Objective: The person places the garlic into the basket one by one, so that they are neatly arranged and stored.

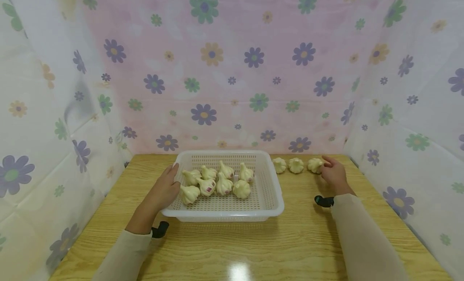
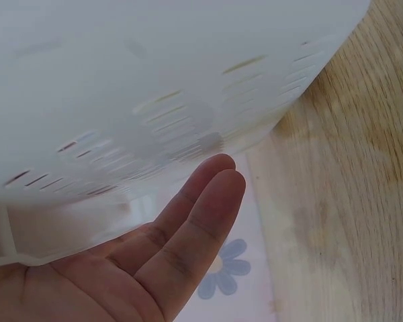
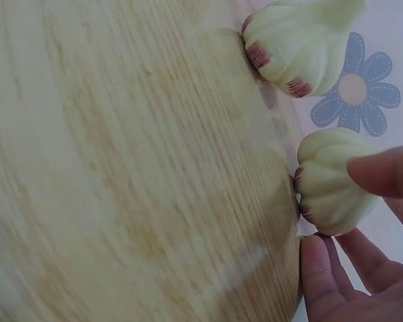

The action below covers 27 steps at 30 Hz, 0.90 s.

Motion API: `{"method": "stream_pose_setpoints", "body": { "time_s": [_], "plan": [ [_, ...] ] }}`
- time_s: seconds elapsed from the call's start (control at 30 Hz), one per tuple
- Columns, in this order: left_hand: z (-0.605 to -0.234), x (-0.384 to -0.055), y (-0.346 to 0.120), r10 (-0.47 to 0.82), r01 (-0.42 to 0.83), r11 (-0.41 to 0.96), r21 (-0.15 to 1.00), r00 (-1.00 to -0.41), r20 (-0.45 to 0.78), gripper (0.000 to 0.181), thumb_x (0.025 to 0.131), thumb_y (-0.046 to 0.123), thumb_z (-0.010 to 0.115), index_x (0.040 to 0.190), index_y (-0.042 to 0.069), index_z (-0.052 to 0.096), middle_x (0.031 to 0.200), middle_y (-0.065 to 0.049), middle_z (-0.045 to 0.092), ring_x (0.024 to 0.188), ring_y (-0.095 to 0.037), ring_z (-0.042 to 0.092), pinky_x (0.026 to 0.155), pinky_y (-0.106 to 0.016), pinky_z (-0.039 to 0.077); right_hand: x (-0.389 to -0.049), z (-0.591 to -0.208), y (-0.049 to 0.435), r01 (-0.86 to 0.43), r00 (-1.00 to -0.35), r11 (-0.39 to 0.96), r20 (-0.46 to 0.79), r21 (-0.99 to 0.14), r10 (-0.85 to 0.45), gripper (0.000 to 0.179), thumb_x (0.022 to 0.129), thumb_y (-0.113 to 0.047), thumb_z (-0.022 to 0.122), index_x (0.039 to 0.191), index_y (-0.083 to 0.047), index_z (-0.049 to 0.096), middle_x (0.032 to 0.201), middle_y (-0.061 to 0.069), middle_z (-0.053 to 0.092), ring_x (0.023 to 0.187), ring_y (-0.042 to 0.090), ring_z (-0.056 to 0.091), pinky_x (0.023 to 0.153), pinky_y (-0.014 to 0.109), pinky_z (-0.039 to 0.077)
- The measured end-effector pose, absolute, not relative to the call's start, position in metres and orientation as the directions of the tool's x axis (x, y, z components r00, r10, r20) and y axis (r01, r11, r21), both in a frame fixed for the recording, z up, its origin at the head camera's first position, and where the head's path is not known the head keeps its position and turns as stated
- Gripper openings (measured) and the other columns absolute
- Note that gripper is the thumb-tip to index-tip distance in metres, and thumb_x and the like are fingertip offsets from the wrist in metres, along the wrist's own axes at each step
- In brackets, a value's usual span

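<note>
A white plastic basket (image 1: 232, 213) with slotted walls stands on the table, holding several garlic bulbs (image 1: 224, 184). My left hand (image 1: 164, 190) grips its left rim. In the left wrist view, two fingers (image 2: 215, 201) stretch along the basket's outer side, and the thumb is hidden. Three more bulbs stand in a row right of the basket: one bulb (image 1: 279, 165) beside it, a middle bulb (image 1: 296, 165) and the rightmost bulb (image 1: 315, 165). My right hand (image 1: 335, 176) is at the rightmost bulb, its thumb and fingers spread loosely about it, as the right wrist view shows.
The wood-grain table (image 1: 232, 248) runs back to a flower-patterned cloth (image 1: 232, 71), which also hangs at both sides. A dark strap piece (image 1: 324, 201) juts from the right wrist, and another (image 1: 160, 230) from the left.
</note>
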<state>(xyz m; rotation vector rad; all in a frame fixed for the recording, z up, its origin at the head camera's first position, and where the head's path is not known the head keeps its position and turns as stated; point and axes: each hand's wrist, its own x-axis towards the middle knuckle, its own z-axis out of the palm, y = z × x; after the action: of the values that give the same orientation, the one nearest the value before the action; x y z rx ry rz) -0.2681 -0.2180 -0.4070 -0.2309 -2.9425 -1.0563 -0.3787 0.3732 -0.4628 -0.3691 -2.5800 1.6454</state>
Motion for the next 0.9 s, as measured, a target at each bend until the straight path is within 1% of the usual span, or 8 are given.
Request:
{"method": "stream_pose_setpoints", "body": {
  "time_s": [0.07,0.13,0.17,0.23,0.43,0.67,0.77,0.9],
  "plan": [
    [-0.407,-0.268,-0.217,0.136,0.14,0.759,0.635,-0.989,0.055,0.067,0.105,0.016,0.035,0.166,0.003,0.011,0.171,-0.027,0.006,0.156,-0.051,0.011,0.123,-0.068,0.016,-0.378,-0.464,0.373,0.164,-0.974,0.43,-0.077,-0.888,0.213,0.078,0.097,-0.019,0.065,0.165,-0.016,0.027,0.165,0.028,0.03,0.139,0.041,0.044,0.099,0.044,0.052],
    [-0.407,-0.269,-0.217,0.138,0.139,0.759,0.635,-0.989,0.052,0.067,0.105,0.016,0.035,0.166,0.003,0.011,0.171,-0.027,0.006,0.156,-0.051,0.011,0.123,-0.069,0.016,-0.377,-0.464,0.373,0.158,-0.977,0.454,-0.071,-0.877,0.203,0.079,0.098,-0.025,0.067,0.165,-0.015,0.027,0.165,0.029,0.028,0.147,0.046,0.036,0.11,0.054,0.045],
    [-0.407,-0.269,-0.216,0.137,0.137,0.758,0.638,-0.989,0.05,0.067,0.105,0.017,0.036,0.166,0.003,0.011,0.172,-0.027,0.005,0.156,-0.051,0.011,0.123,-0.069,0.016,-0.376,-0.464,0.372,0.155,-0.977,0.459,-0.067,-0.875,0.202,0.079,0.098,-0.027,0.068,0.165,-0.015,0.028,0.166,0.029,0.027,0.149,0.047,0.034,0.114,0.057,0.041],
    [-0.407,-0.269,-0.216,0.134,0.132,0.753,0.645,-0.99,0.046,0.067,0.105,0.017,0.036,0.166,0.004,0.011,0.172,-0.026,0.005,0.157,-0.051,0.01,0.123,-0.069,0.015,-0.374,-0.463,0.369,0.145,-0.978,0.467,-0.054,-0.872,0.203,0.078,0.099,-0.028,0.069,0.165,-0.013,0.029,0.165,0.029,0.028,0.149,0.048,0.033,0.116,0.06,0.038],
    [-0.408,-0.268,-0.216,0.126,0.118,0.755,0.645,-0.991,0.034,0.068,0.105,0.017,0.035,0.166,0.005,0.01,0.172,-0.026,0.004,0.157,-0.051,0.009,0.122,-0.07,0.014,-0.366,-0.459,0.36,0.124,-0.976,0.496,-0.015,-0.859,0.218,0.074,0.1,-0.031,0.067,0.163,-0.011,0.033,0.161,0.031,0.035,0.144,0.049,0.039,0.111,0.059,0.042],
    [-0.409,-0.268,-0.219,0.13,0.12,0.75,0.65,-0.991,0.033,0.067,0.105,0.017,0.034,0.166,0.004,0.01,0.172,-0.025,0.003,0.157,-0.05,0.008,0.123,-0.069,0.014,-0.365,-0.461,0.36,0.121,-0.971,0.512,0.005,-0.851,0.238,0.075,0.1,-0.037,0.068,0.162,-0.01,0.035,0.157,0.029,0.041,0.139,0.046,0.044,0.105,0.057,0.045],
    [-0.409,-0.267,-0.22,0.131,0.124,0.752,0.648,-0.991,0.037,0.068,0.105,0.016,0.035,0.166,0.004,0.009,0.172,-0.025,0.003,0.157,-0.05,0.008,0.123,-0.069,0.014,-0.365,-0.461,0.361,0.111,-0.971,0.513,0.017,-0.851,0.238,0.076,0.099,-0.04,0.068,0.161,-0.009,0.037,0.155,0.03,0.042,0.135,0.045,0.046,0.1,0.051,0.048],
    [-0.407,-0.269,-0.219,0.135,0.135,0.755,0.642,-0.99,0.05,0.067,0.105,0.016,0.035,0.166,0.004,0.01,0.172,-0.026,0.004,0.156,-0.051,0.009,0.122,-0.07,0.014,-0.364,-0.459,0.362,0.108,-0.964,0.485,0.026,-0.868,0.263,0.079,0.098,-0.046,0.067,0.161,-0.011,0.037,0.152,0.027,0.043,0.123,0.038,0.053,0.086,0.038,0.053]
  ]
}}
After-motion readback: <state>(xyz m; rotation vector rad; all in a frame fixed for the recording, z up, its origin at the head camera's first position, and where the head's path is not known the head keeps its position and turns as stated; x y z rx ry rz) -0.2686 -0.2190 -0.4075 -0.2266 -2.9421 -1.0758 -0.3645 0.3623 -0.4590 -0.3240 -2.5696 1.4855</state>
